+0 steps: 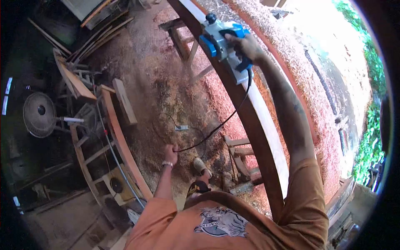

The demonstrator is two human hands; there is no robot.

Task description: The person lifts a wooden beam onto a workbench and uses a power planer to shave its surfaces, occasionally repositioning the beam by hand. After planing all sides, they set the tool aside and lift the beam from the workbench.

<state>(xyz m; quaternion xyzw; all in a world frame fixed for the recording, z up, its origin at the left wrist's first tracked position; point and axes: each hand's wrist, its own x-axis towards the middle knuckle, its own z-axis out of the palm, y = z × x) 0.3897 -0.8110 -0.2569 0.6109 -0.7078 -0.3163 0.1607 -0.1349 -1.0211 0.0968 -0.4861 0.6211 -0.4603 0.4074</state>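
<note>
My right hand (pixel 249 48) is wrapped round the handle of a blue and grey electric planer (pixel 219 41). The planer rests on the top edge of a long wooden beam (pixel 266 129), whose upper face looks pale and whose side is dark brown. From the planer's rear a black power cord (pixel 227 120) curves down to my left hand (pixel 170 153), which is closed on it, out to the side of the beam. A wooden trestle (pixel 183 41) stands beside the beam's far part, and another wooden support (pixel 239 152) is beside its nearer part.
Wood shavings (pixel 175 91) cover the ground. A power strip (pixel 181 128) lies among them near my foot (pixel 202 167). On the left stand a fan (pixel 39 114), a ladder-like wooden frame (pixel 121 141) and a loose plank (pixel 125 102). Shavings are heaped thickly right of the beam.
</note>
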